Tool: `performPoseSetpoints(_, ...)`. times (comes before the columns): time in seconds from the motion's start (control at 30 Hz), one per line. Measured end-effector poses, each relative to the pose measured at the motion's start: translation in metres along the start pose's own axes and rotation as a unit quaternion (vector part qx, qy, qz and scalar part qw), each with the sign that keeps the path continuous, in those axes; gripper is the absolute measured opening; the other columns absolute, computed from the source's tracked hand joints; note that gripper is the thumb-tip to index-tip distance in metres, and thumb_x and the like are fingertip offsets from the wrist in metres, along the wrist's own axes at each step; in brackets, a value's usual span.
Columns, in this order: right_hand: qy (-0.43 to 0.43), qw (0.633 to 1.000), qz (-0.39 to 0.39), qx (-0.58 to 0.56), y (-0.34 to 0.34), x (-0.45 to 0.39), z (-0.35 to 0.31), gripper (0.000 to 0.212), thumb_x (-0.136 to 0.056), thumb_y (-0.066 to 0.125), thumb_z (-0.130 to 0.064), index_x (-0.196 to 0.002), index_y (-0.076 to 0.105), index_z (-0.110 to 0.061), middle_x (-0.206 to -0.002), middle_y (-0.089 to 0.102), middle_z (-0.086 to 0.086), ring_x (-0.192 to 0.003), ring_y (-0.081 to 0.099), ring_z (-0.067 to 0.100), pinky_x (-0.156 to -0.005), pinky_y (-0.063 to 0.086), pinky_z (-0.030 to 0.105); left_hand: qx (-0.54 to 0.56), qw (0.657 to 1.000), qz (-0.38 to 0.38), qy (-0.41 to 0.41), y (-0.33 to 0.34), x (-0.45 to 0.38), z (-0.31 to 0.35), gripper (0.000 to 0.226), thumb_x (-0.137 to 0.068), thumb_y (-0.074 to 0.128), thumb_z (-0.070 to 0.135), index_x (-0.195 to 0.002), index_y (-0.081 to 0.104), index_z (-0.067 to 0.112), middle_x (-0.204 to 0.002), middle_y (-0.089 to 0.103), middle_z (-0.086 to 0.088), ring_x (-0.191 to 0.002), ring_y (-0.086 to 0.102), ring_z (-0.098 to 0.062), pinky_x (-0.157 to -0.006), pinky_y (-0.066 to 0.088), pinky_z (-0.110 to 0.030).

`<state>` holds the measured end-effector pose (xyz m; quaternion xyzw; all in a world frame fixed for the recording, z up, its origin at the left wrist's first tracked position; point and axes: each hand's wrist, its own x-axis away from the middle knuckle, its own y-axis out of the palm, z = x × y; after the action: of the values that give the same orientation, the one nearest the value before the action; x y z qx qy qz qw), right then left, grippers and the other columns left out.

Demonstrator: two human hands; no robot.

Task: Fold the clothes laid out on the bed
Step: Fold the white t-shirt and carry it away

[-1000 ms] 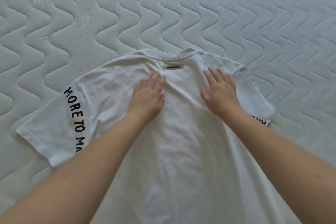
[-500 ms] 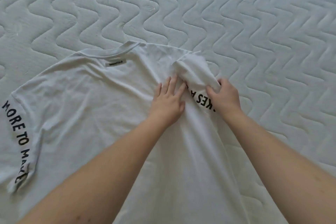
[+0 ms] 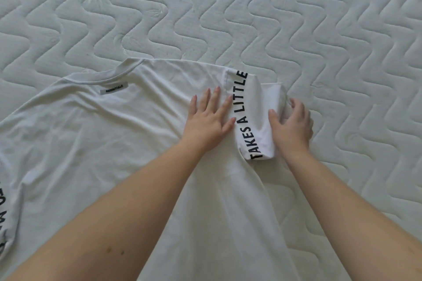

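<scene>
Sleeve (image 3: 253, 116) folded inward, left fingers (image 3: 211, 102) flat

Two bare forearms reach in from the bottom of the view, with no sleeve, cuff, watch or band showing anywhere along them. The left forearm (image 3: 118, 219) is broad where it enters at the lower left and narrows toward the wrist; a few small dark specks mark its upper surface near the bottom. The right forearm (image 3: 347, 198) enters from the lower right corner and tapers the same way. The left hand (image 3: 206, 122) and the right hand (image 3: 292, 126) carry no rings; the fingernails are short, unpainted and rounded.
</scene>
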<state>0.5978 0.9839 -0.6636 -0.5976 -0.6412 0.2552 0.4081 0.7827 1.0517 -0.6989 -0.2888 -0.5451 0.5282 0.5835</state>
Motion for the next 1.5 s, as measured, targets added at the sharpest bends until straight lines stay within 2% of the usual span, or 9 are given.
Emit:
performPoseSetpoints(0.13,-0.13,0.979,-0.088,0.131,-0.001,-0.052,-0.012,0.071,-0.092,0.057,-0.044,-0.152,0.026,-0.022,-0.156,0.03,0.003,-0.143,0.023,0.025,-0.116,0.015,0.04,-0.007,0.998,0.059,0.003,0.02,-0.001,-0.001,0.062,-0.097,0.011,0.058,-0.154,-0.008,0.04,-0.165,-0.01,0.004,-0.151,-0.013,-0.018,-0.12,-0.011,-0.045)
performPoseSetpoints(0.23,-0.123,0.955,-0.158,0.221,-0.01,-0.081,-0.02,0.043,-0.083,0.066,-0.046,-0.12,0.056,-0.026,-0.127,0.056,0.006,-0.124,0.045,0.03,-0.1,0.033,0.037,0.01,0.996,0.092,0.011,0.028,-0.001,-0.006,0.063,-0.097,0.012,0.054,-0.155,-0.007,0.036,-0.165,-0.006,0.006,-0.151,-0.01,-0.013,-0.121,-0.01,-0.043)
performPoseSetpoints(0.33,-0.087,0.962,-0.204,0.158,-0.028,-0.094,-0.021,0.025,-0.08,0.071,-0.038,-0.076,0.053,-0.021,-0.084,0.061,0.004,-0.09,0.06,0.027,-0.061,0.041,0.029,0.023,0.994,0.108,0.015,0.031,-0.002,-0.006,0.067,-0.097,0.015,0.052,-0.157,-0.004,0.027,-0.165,-0.002,0.006,-0.151,-0.006,-0.01,-0.122,-0.006,-0.042)
performPoseSetpoints(0.43,0.009,0.97,-0.242,-0.009,-0.043,-0.095,-0.011,0.034,-0.078,0.08,-0.035,-0.079,0.054,-0.012,-0.081,0.058,0.007,-0.07,0.058,0.02,-0.05,0.049,0.025,0.023,0.994,0.109,0.023,0.033,-0.003,-0.007,0.068,-0.097,0.017,0.05,-0.158,0.002,0.022,-0.165,0.0,0.005,-0.151,-0.004,-0.009,-0.123,-0.003,-0.039)
performPoseSetpoints(0.7,-0.07,0.992,0.034,0.104,-0.037,-0.042,0.036,0.028,-0.091,0.06,-0.037,-0.099,0.055,-0.01,-0.099,0.058,0.012,-0.094,0.055,0.034,-0.078,0.04,0.04,0.012,0.995,0.098,0.03,0.032,-0.005,-0.006,0.065,-0.097,0.021,0.047,-0.157,0.01,0.025,-0.165,0.008,0.003,-0.152,0.004,-0.013,-0.123,0.0,-0.04)
performPoseSetpoints(0.8,-0.198,0.978,-0.027,0.064,-0.021,0.022,0.031,0.015,-0.087,0.056,-0.017,-0.101,0.058,-0.01,-0.095,0.058,0.009,-0.084,0.056,0.031,-0.071,0.04,0.039,-0.005,0.996,0.084,0.025,0.031,-0.006,-0.007,0.063,-0.097,0.018,0.046,-0.157,0.012,0.027,-0.165,0.009,0.002,-0.152,0.005,-0.015,-0.122,0.0,-0.042)
performPoseSetpoints(1.0,-0.228,0.95,-0.089,0.193,0.018,0.095,0.051,0.071,-0.065,0.062,-0.029,-0.135,0.051,-0.025,-0.139,0.047,0.007,-0.126,0.041,0.029,-0.104,0.024,0.044,-0.015,0.996,0.082,0.031,0.032,-0.005,-0.006,0.061,-0.098,0.019,0.051,-0.156,0.011,0.036,-0.166,0.004,0.0,-0.152,0.002,-0.019,-0.122,-0.001,-0.043)
performPoseSetpoints(1.3,-0.382,0.919,-0.002,0.098,0.002,0.048,0.031,0.018,-0.081,0.059,-0.015,-0.097,0.068,-0.013,-0.078,0.066,0.002,-0.072,0.061,0.029,-0.069,0.042,0.038,-0.01,0.996,0.078,0.033,0.03,-0.004,-0.006,0.062,-0.097,0.016,0.054,-0.156,0.009,0.038,-0.166,0.002,0.0,-0.152,-0.001,-0.019,-0.122,-0.001,-0.044)
performPoseSetpoints(1.5,-0.423,0.895,0.032,0.139,-0.013,0.067,0.039,0.016,-0.094,0.06,-0.025,-0.098,0.074,-0.018,-0.083,0.073,-0.005,-0.076,0.063,0.025,-0.078,0.041,0.036,0.003,0.996,0.083,0.039,0.029,-0.002,-0.007,0.062,-0.097,0.015,0.053,-0.156,0.015,0.036,-0.165,0.006,-0.001,-0.152,0.003,-0.02,-0.122,0.002,-0.045)
